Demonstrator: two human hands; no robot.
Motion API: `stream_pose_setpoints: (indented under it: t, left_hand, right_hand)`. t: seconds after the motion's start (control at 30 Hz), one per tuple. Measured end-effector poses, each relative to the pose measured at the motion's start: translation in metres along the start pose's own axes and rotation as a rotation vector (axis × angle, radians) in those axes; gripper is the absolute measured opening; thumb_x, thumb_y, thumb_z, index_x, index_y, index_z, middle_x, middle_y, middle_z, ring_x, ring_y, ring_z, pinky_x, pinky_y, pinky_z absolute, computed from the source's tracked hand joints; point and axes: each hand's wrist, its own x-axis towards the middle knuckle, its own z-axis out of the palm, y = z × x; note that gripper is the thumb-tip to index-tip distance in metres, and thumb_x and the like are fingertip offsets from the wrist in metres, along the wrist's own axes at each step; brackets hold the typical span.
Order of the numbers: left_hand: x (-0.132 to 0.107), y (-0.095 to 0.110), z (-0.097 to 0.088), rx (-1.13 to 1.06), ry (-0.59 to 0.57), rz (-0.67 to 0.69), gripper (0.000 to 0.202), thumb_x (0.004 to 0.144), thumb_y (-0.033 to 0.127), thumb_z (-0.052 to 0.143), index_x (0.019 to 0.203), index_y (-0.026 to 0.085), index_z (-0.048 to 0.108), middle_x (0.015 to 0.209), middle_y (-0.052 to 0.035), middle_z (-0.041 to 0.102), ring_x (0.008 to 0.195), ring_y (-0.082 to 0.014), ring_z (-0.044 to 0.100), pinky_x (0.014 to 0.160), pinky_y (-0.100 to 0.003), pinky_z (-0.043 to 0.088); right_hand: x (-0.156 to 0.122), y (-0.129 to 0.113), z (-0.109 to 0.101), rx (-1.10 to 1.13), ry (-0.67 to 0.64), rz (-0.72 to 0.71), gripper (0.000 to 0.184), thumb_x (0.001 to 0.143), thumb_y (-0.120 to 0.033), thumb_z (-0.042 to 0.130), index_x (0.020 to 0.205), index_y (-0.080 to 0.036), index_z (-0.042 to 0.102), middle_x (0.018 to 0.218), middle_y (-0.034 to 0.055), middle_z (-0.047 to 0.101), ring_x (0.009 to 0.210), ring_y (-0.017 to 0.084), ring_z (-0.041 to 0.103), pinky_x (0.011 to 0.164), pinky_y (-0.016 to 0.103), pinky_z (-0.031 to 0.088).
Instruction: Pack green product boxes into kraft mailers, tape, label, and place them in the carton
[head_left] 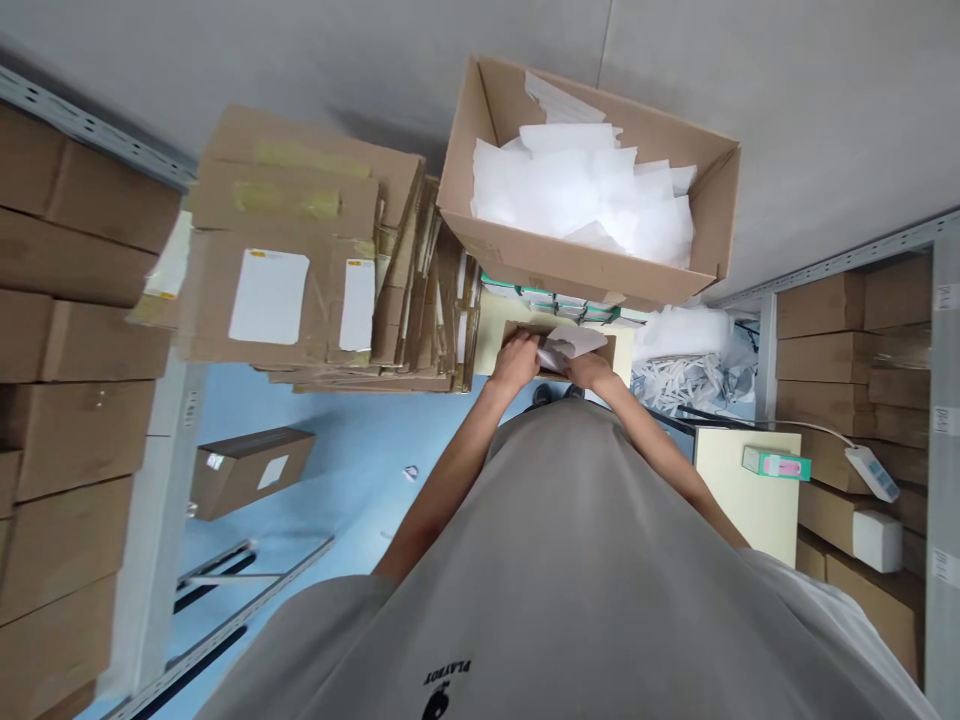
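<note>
A small cardboard box (pixel 609 350) lies on the pale tabletop (pixel 491 325) in front of my body. White foam sheet (pixel 585 340) sticks up from it, between my hands. My left hand (pixel 517 360) is at the box's left part, its fingers bent around the edge of the white sheet. On the other side, my right hand (pixel 589 370) has its fingers closed at the sheet's lower right. Both sets of fingertips are partly hidden, and what lies beneath the sheet does not show.
A large carton (pixel 577 250) of foam sheets stands behind. Flattened cardboard boxes (pixel 322 300) are stacked at left. Green-and-white small boxes (pixel 536 297) line the table's back. Shredded paper (pixel 679 380) and a green-and-pink pack (pixel 776 463) are at right. Carton-filled shelves flank both sides.
</note>
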Motion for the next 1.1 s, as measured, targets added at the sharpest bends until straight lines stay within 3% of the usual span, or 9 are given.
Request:
stream_pose_setpoints:
  t: [0.2, 0.33, 0.47, 0.6, 0.7, 0.8, 0.87, 0.97, 1.1]
  left_hand:
    - [-0.036, -0.011, -0.01, -0.148, 0.147, -0.058, 0.047, 0.107, 0.019, 0.055, 0.152, 0.021, 0.07, 0.15, -0.0152, 0.074, 0.137, -0.0343, 0.072, 0.12, -0.044, 0.057]
    - [-0.039, -0.017, -0.017, -0.183, 0.28, -0.107, 0.046, 0.107, 0.023, 0.059, 0.151, 0.023, 0.07, 0.151, -0.0163, 0.072, 0.144, -0.0357, 0.067, 0.126, -0.047, 0.052]
    - [-0.03, -0.025, -0.016, -0.141, 0.312, -0.234, 0.062, 0.104, 0.028, 0.063, 0.164, 0.014, 0.057, 0.159, -0.0246, 0.065, 0.148, -0.0415, 0.064, 0.125, -0.049, 0.052]
    - [-0.023, -0.032, -0.01, -0.124, 0.199, -0.281, 0.064, 0.106, 0.031, 0.06, 0.166, 0.008, 0.052, 0.158, -0.0275, 0.066, 0.139, -0.0411, 0.071, 0.114, -0.045, 0.058]
    - [-0.024, -0.037, -0.006, -0.121, 0.116, -0.289, 0.058, 0.108, 0.031, 0.059, 0.162, 0.009, 0.057, 0.151, -0.0253, 0.073, 0.137, -0.0399, 0.074, 0.111, -0.044, 0.058]
    - [-0.028, -0.041, -0.001, -0.158, 0.076, -0.298, 0.054, 0.109, 0.03, 0.061, 0.159, 0.01, 0.06, 0.145, -0.0236, 0.078, 0.135, -0.0399, 0.076, 0.11, -0.043, 0.058]
    - [-0.03, -0.043, 0.002, -0.19, 0.096, -0.301, 0.052, 0.108, 0.03, 0.062, 0.157, 0.011, 0.061, 0.145, -0.0227, 0.079, 0.135, -0.0389, 0.076, 0.109, -0.042, 0.058]
    - [-0.033, -0.046, 0.006, -0.212, 0.121, -0.315, 0.046, 0.108, 0.03, 0.063, 0.151, 0.014, 0.065, 0.145, -0.0208, 0.08, 0.133, -0.0371, 0.077, 0.108, -0.041, 0.058]
    - [-0.033, -0.049, 0.009, -0.191, 0.104, -0.353, 0.037, 0.109, 0.034, 0.062, 0.138, 0.014, 0.071, 0.126, -0.0195, 0.085, 0.122, -0.0366, 0.081, 0.103, -0.041, 0.058]
  right_hand:
    - [-0.072, 0.042, 0.01, 0.13, 0.272, 0.057, 0.032, 0.115, -0.029, 0.056, 0.136, -0.021, 0.08, 0.136, 0.0175, 0.082, 0.128, 0.036, 0.078, 0.107, 0.042, 0.058]
    - [-0.061, 0.039, 0.019, 0.149, 0.488, -0.021, 0.054, 0.111, -0.028, 0.064, 0.164, -0.017, 0.063, 0.166, 0.0225, 0.064, 0.148, 0.038, 0.065, 0.123, 0.047, 0.054]
    - [-0.006, 0.022, 0.019, 0.112, 0.325, -0.253, 0.05, 0.116, -0.031, 0.054, 0.162, -0.018, 0.067, 0.185, 0.0135, 0.045, 0.166, 0.033, 0.049, 0.14, 0.046, 0.036]
    - [0.038, 0.006, 0.013, 0.198, 0.052, -0.138, 0.054, 0.115, -0.06, 0.057, 0.135, -0.017, 0.084, 0.156, 0.016, 0.076, 0.146, 0.034, 0.069, 0.124, 0.041, 0.051]
    - [0.04, 0.002, 0.014, 0.224, 0.006, -0.069, 0.058, 0.113, -0.066, 0.059, 0.124, -0.015, 0.086, 0.137, 0.0199, 0.084, 0.126, 0.036, 0.078, 0.109, 0.041, 0.057]
    - [0.015, 0.013, 0.029, 0.249, 0.195, -0.102, 0.042, 0.117, -0.043, 0.053, 0.135, -0.018, 0.081, 0.15, 0.0176, 0.078, 0.137, 0.032, 0.071, 0.116, 0.039, 0.05]
    - [-0.008, 0.028, 0.044, 0.312, 0.478, -0.063, 0.039, 0.118, -0.036, 0.049, 0.134, -0.018, 0.079, 0.146, 0.0176, 0.077, 0.137, 0.031, 0.068, 0.119, 0.039, 0.048]
    - [-0.032, 0.051, 0.068, 0.402, 0.852, 0.252, 0.039, 0.112, -0.045, 0.059, 0.131, -0.016, 0.077, 0.137, 0.0217, 0.076, 0.131, 0.036, 0.066, 0.119, 0.047, 0.048]
    - [-0.037, 0.061, 0.09, 0.525, 0.795, 0.5, 0.032, 0.102, -0.038, 0.069, 0.122, -0.015, 0.079, 0.134, 0.0223, 0.078, 0.133, 0.037, 0.067, 0.121, 0.05, 0.049]
